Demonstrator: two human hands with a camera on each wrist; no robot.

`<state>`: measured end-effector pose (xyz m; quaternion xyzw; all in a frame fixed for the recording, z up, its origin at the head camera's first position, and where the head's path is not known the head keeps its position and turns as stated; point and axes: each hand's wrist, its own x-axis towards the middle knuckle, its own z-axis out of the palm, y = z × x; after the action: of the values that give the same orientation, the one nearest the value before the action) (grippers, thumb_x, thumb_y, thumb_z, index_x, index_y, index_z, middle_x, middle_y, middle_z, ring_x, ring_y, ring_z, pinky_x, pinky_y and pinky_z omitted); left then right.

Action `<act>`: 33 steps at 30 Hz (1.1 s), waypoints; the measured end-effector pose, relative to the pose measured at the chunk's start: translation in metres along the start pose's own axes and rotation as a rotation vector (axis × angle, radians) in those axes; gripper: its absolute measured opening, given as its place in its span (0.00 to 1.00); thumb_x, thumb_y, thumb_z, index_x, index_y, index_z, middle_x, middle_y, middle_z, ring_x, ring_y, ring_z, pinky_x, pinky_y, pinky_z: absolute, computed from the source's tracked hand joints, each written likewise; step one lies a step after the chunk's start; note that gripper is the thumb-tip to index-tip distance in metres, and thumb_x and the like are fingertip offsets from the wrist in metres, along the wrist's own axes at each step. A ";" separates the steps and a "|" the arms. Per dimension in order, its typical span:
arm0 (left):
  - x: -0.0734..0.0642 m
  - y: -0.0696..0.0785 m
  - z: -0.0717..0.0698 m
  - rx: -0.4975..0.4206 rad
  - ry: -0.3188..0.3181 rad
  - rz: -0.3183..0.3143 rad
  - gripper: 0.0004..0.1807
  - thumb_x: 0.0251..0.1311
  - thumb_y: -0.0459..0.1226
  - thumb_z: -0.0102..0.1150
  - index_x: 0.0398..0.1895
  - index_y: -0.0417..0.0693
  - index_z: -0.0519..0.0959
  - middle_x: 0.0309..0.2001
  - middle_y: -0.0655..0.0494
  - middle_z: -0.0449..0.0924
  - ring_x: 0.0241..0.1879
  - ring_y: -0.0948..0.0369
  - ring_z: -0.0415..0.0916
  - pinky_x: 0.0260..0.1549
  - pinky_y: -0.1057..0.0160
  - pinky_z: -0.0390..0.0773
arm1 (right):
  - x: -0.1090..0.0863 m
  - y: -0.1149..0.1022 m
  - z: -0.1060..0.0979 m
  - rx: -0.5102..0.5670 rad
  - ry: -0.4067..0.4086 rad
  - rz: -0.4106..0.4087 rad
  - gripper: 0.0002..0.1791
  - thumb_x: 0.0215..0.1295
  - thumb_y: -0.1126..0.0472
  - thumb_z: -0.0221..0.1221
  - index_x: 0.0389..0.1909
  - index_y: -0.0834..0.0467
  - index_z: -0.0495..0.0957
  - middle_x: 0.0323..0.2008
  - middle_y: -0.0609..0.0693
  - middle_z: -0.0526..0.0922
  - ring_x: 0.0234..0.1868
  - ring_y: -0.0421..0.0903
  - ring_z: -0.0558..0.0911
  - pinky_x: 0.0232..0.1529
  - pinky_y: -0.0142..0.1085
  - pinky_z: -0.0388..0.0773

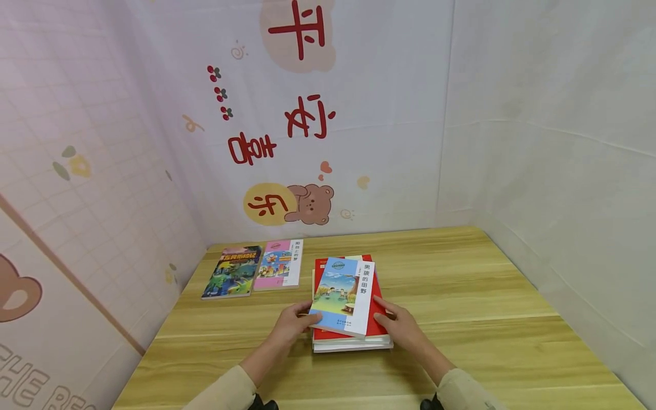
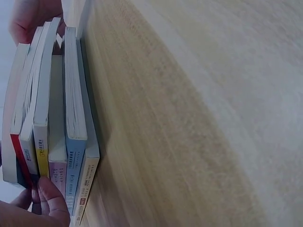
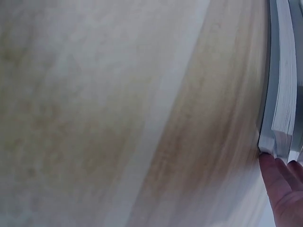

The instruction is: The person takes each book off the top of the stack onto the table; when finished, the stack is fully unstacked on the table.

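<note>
A stack of books stands in front of me, topped by a blue-and-white book [image 1: 335, 296] that lies askew over a red book [image 1: 379, 330]. My left hand [image 1: 294, 324] grips the stack's left side, its thumb over the corner of the top book. In the left wrist view, this hand's fingers [image 2: 54, 201] curl against the spines near a yellow-spined book [image 2: 41, 137]. My right hand [image 1: 402, 324] presses the right side with fingers fairly straight. In the right wrist view, its fingertips [image 3: 267, 163] touch the end of a low book [image 3: 284, 94].
To the left on the wooden table [image 1: 461, 285] lie a dark green comic-style book [image 1: 233, 272] and a pink-and-white book [image 1: 279, 265], side by side. A printed white cloth [image 1: 389, 142] hangs behind the table and along both sides.
</note>
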<state>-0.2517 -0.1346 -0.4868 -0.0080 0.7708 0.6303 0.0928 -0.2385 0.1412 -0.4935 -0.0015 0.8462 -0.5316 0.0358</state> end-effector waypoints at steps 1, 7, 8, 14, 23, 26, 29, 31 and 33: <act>0.000 0.000 0.000 0.005 -0.003 0.004 0.36 0.63 0.42 0.67 0.68 0.30 0.67 0.50 0.44 0.76 0.40 0.58 0.75 0.42 0.54 0.79 | 0.001 0.001 0.000 0.009 0.005 -0.006 0.27 0.70 0.61 0.59 0.70 0.54 0.71 0.67 0.66 0.68 0.64 0.66 0.71 0.58 0.54 0.74; 0.000 0.003 0.001 0.023 0.005 -0.004 0.35 0.63 0.40 0.67 0.68 0.30 0.67 0.49 0.45 0.77 0.39 0.59 0.74 0.42 0.53 0.79 | 0.006 0.005 -0.001 0.046 0.002 -0.042 0.30 0.68 0.66 0.60 0.71 0.59 0.68 0.67 0.65 0.69 0.60 0.66 0.76 0.51 0.48 0.80; 0.000 0.003 0.001 0.020 0.006 -0.008 0.35 0.63 0.39 0.67 0.68 0.30 0.67 0.49 0.45 0.77 0.39 0.59 0.74 0.43 0.53 0.79 | 0.007 0.005 -0.002 0.051 -0.001 -0.042 0.30 0.68 0.66 0.60 0.71 0.59 0.68 0.67 0.65 0.69 0.59 0.66 0.76 0.51 0.48 0.81; 0.004 0.001 -0.002 -0.030 -0.004 -0.025 0.33 0.63 0.35 0.66 0.67 0.28 0.67 0.51 0.43 0.79 0.42 0.58 0.78 0.47 0.50 0.80 | 0.008 0.007 -0.001 0.061 -0.012 -0.045 0.32 0.67 0.67 0.61 0.71 0.60 0.66 0.66 0.66 0.69 0.59 0.66 0.76 0.52 0.49 0.80; 0.003 -0.002 -0.015 -0.100 0.031 -0.016 0.31 0.60 0.28 0.65 0.65 0.26 0.67 0.51 0.40 0.76 0.41 0.58 0.78 0.40 0.61 0.81 | 0.007 0.007 -0.001 0.026 -0.007 -0.051 0.32 0.67 0.65 0.61 0.71 0.60 0.66 0.62 0.67 0.72 0.59 0.65 0.76 0.53 0.49 0.79; 0.000 -0.002 -0.019 -0.113 0.040 0.000 0.31 0.59 0.27 0.64 0.65 0.26 0.67 0.52 0.39 0.74 0.39 0.58 0.77 0.39 0.59 0.79 | 0.006 0.005 -0.002 0.026 -0.011 -0.050 0.32 0.67 0.65 0.61 0.72 0.60 0.66 0.62 0.67 0.73 0.59 0.64 0.76 0.53 0.49 0.79; -0.003 -0.002 -0.023 -0.120 0.038 0.017 0.31 0.59 0.27 0.63 0.65 0.26 0.66 0.54 0.39 0.73 0.38 0.57 0.76 0.39 0.56 0.77 | 0.004 0.004 -0.002 0.029 -0.021 -0.039 0.33 0.68 0.65 0.60 0.73 0.60 0.64 0.63 0.66 0.72 0.59 0.63 0.76 0.54 0.49 0.78; -0.005 -0.003 -0.026 -0.134 0.028 0.022 0.31 0.60 0.27 0.62 0.66 0.27 0.65 0.55 0.38 0.73 0.36 0.57 0.76 0.38 0.54 0.76 | 0.003 0.003 -0.002 0.036 -0.027 -0.029 0.33 0.68 0.65 0.60 0.73 0.59 0.64 0.64 0.66 0.72 0.59 0.63 0.75 0.54 0.49 0.78; -0.007 -0.004 -0.029 -0.152 0.016 0.025 0.31 0.61 0.27 0.60 0.67 0.27 0.63 0.56 0.37 0.73 0.36 0.57 0.77 0.36 0.53 0.76 | 0.003 0.003 -0.002 0.039 -0.030 -0.026 0.33 0.68 0.65 0.60 0.73 0.59 0.63 0.64 0.67 0.71 0.60 0.63 0.75 0.55 0.49 0.78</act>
<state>-0.2483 -0.1646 -0.4836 -0.0104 0.7215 0.6879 0.0782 -0.2414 0.1442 -0.4953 -0.0197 0.8350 -0.5483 0.0417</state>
